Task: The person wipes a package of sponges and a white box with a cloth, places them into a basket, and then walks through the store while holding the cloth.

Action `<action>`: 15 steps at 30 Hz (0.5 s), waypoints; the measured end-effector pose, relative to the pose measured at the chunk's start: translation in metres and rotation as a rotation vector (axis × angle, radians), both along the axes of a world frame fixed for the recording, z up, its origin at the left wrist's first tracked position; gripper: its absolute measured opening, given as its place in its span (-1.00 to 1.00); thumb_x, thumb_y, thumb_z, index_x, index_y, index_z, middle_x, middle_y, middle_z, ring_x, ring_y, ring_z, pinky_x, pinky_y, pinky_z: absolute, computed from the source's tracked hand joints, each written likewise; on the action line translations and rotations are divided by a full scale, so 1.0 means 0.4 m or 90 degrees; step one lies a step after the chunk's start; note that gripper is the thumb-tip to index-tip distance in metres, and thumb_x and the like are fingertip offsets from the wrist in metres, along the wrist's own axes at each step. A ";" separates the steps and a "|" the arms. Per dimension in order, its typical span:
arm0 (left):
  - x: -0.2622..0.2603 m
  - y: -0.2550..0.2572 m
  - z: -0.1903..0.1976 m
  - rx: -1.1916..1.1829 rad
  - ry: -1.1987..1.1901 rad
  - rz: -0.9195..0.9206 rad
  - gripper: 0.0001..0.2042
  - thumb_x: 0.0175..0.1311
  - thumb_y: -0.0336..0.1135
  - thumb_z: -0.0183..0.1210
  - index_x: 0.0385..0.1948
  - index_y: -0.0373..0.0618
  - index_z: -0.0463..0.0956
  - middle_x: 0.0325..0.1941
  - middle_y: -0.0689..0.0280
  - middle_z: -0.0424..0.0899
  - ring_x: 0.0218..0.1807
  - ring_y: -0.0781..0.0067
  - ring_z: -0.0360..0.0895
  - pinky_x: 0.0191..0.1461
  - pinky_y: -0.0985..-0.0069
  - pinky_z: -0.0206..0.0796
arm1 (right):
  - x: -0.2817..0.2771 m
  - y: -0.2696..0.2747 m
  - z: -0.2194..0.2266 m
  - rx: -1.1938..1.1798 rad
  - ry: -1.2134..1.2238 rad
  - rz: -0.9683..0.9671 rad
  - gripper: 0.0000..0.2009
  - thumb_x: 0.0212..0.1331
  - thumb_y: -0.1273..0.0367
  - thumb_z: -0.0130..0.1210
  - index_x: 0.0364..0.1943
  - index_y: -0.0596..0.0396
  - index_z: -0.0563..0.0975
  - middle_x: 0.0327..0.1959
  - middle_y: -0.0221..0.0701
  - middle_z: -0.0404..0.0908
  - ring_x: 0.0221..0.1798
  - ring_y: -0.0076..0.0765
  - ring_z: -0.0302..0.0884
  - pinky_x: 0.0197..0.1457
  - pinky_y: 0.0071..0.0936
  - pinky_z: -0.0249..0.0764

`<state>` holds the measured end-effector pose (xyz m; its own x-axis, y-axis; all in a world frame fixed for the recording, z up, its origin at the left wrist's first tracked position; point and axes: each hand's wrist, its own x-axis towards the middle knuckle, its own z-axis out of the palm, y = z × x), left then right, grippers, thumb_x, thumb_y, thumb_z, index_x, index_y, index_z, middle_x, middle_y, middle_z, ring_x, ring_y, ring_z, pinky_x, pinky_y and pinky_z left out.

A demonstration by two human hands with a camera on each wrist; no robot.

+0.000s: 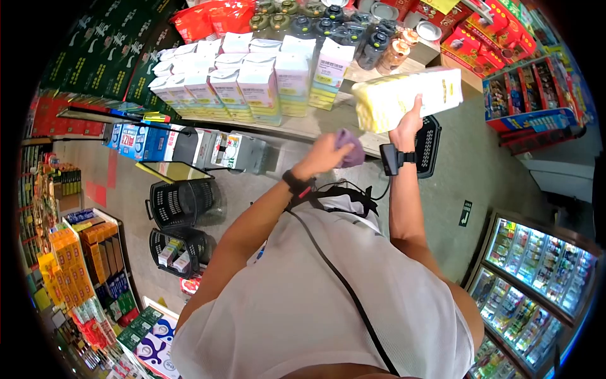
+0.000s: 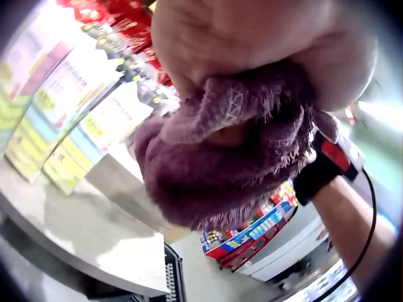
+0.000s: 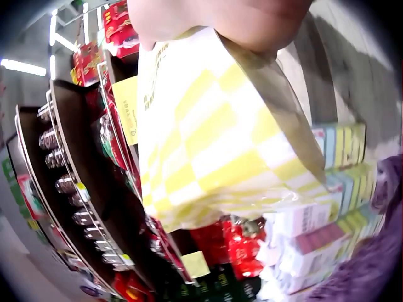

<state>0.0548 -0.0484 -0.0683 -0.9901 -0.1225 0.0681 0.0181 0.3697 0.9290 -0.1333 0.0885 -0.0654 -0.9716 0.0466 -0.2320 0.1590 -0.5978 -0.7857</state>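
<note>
My left hand (image 1: pixel 324 155) grips a bunched purple cloth (image 1: pixel 350 149) in front of the counter's edge; the left wrist view shows the cloth (image 2: pixel 214 151) folded under the fingers. My right hand (image 1: pixel 408 126) holds a yellow and white checkered package (image 1: pixel 404 98) by its underside, lifted at the counter's right end. Close up in the right wrist view, the package (image 3: pixel 214 132) hangs from my right hand (image 3: pixel 220 19). Rows of white, pink and yellow packs (image 1: pixel 257 88) stand upright on the counter at the left, with one pack (image 1: pixel 331 72) at the row's right end.
Dark-lidded bottles (image 1: pixel 375 47) and red bags (image 1: pixel 214 19) stand behind the packs. A black basket (image 1: pixel 429 146) is below the counter's right end, and two more baskets (image 1: pixel 180 203) are at the left. A black cable (image 1: pixel 334 271) runs down my shirt. Glass-door fridges (image 1: pixel 536 259) stand at lower right.
</note>
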 end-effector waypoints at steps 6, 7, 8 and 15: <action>0.027 -0.123 -0.035 0.302 -0.071 0.270 -0.70 0.30 -0.19 0.16 -0.37 -0.34 0.57 -0.65 0.26 0.60 -0.67 0.55 0.52 -0.65 0.51 0.30 | 0.104 -0.030 0.021 0.349 0.200 -0.076 -0.23 0.04 0.37 0.37 0.27 0.33 0.16 0.14 -0.13 0.44 0.15 -0.27 0.43 0.20 -0.39 0.36; 0.020 -0.124 -0.004 0.227 -0.013 0.321 -0.70 0.31 -0.20 0.16 -0.36 -0.34 0.57 -0.64 0.26 0.60 -0.67 0.54 0.52 -0.65 0.51 0.30 | 0.126 -0.042 0.019 0.464 0.300 -0.081 -0.17 0.00 0.36 0.39 0.30 0.34 0.11 0.19 -0.10 0.37 0.21 -0.24 0.37 0.26 -0.37 0.30; 0.012 -0.126 0.011 0.151 0.045 0.373 -0.70 0.31 -0.20 0.15 -0.36 -0.35 0.57 -0.63 0.25 0.60 -0.67 0.54 0.52 -0.64 0.51 0.30 | 0.149 -0.058 0.018 0.576 0.405 -0.083 -0.11 -0.03 0.35 0.41 0.32 0.35 0.07 0.24 -0.07 0.30 0.27 -0.20 0.30 0.32 -0.35 0.24; 0.005 -0.184 -0.058 0.260 0.100 0.359 -0.76 0.23 -0.31 0.20 -0.17 -0.28 0.55 -0.31 0.19 0.69 -0.21 0.43 0.62 -0.12 0.47 0.42 | 0.311 -0.099 0.071 0.610 0.856 0.356 -0.23 -0.04 0.43 0.35 0.32 0.15 0.22 0.24 -0.22 0.32 0.09 -0.23 0.42 0.15 -0.30 0.39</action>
<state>0.0568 -0.1221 -0.0914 -0.7505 -0.6594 0.0437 0.0710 -0.0147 0.9974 -0.0090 0.0490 -0.0371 -0.3931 -0.7062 0.5888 -0.8385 0.0124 -0.5448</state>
